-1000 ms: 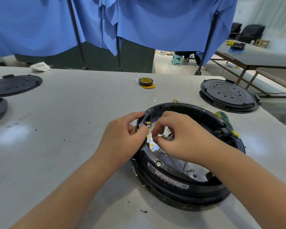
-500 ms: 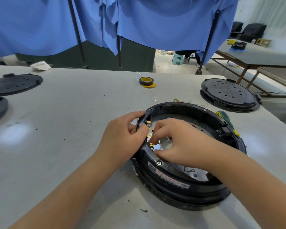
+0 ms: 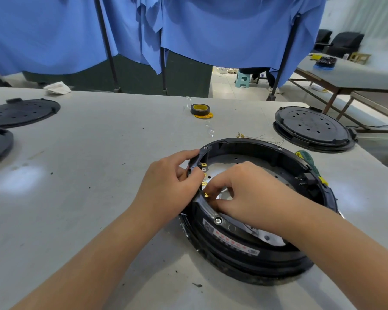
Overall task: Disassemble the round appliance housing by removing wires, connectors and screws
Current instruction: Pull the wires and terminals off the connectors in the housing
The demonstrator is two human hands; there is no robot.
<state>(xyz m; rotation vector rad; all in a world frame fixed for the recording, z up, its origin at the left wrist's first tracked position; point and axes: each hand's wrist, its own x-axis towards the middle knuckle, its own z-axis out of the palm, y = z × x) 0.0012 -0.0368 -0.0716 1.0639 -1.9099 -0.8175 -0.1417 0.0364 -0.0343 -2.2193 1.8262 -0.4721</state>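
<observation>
The round black appliance housing point(image 3: 264, 253) lies on the grey table point(image 3: 99, 175), its silver inner plate showing. A row of brass connector tabs point(image 3: 203, 173) lines the inside of its left rim. My left hand point(image 3: 168, 186) grips that left rim from outside, thumb and fingers curled over the edge. My right hand point(image 3: 244, 195) reaches inside the housing and pinches something small at the lowest brass tab; my fingers hide what it is. A screw point(image 3: 217, 220) sits in the near rim.
A green-handled screwdriver point(image 3: 309, 164) lies against the housing's right side. Loose thin wires point(image 3: 260, 138) lie behind it. A tape roll point(image 3: 200, 109) stands further back. Black round covers rest at the right point(image 3: 314, 128) and left point(image 3: 20, 111).
My right hand has moved down and toward me along the row of brass tabs, from the upper ones to the lowest. My left hand keeps its hold on the rim.
</observation>
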